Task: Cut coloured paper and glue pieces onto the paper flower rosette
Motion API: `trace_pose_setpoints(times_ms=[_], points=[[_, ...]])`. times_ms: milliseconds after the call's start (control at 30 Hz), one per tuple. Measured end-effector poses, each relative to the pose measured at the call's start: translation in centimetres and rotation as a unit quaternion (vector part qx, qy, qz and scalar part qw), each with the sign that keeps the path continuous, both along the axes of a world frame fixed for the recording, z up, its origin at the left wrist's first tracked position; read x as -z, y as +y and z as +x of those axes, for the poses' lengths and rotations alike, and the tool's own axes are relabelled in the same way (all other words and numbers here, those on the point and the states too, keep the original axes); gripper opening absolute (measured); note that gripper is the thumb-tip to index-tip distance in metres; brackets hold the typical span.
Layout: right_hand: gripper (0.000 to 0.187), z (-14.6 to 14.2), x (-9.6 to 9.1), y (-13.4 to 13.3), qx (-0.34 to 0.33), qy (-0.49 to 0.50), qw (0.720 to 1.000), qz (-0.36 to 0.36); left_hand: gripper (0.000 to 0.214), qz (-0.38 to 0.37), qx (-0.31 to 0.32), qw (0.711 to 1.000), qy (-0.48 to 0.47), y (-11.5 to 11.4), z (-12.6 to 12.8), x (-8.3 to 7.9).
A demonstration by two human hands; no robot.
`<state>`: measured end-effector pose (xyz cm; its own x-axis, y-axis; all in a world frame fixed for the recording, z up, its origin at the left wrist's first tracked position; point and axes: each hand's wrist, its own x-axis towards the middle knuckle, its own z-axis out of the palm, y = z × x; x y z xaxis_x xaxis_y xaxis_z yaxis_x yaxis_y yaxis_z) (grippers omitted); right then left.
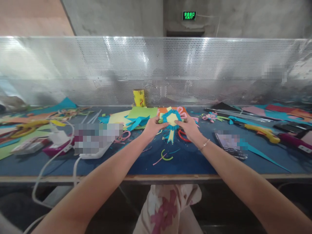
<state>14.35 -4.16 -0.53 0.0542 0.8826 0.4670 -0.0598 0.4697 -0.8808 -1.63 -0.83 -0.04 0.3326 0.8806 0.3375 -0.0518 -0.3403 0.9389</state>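
Both of my hands hold one paper craft piece [171, 119] above the blue table [185, 162]. It is a pale yellow centre ringed with blue paper strips, and a yellow-and-blue tail hangs down from it. My left hand [153, 126] pinches its left edge with closed fingers. My right hand [189, 127], with a thin bracelet at the wrist, pinches its right edge. Under and behind the piece lie green, yellow and orange paper sheets [136, 114] and a red paper curl [182, 136].
Paper scraps [163, 157] litter the table in front of my hands. A white power strip with cables [95, 150] lies left, a phone [230, 144] right, yellow-handled tools [264, 132] further right. A yellow packet [139, 97] leans on the perforated metal screen [156, 70] behind.
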Motion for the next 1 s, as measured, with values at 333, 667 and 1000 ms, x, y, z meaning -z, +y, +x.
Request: trace_pose_setpoints(times_ms=[333,667,1000], points=[[0.022,1.3,0.6,0.8,0.059,-0.166,0.984,0.04,0.024,-0.036,-0.022,0.999,-0.005,-0.3,0.1,-0.2],[0.024,1.3,0.3,0.9,0.067,-0.173,0.981,0.052,0.023,-0.052,-0.01,0.998,-0.03,-0.3,0.2,-0.1],[0.024,4.1,0.3,2.0,0.135,0.023,0.99,-0.037,0.036,-0.103,-0.039,0.994,-0.015,1.9,-0.8,0.6]])
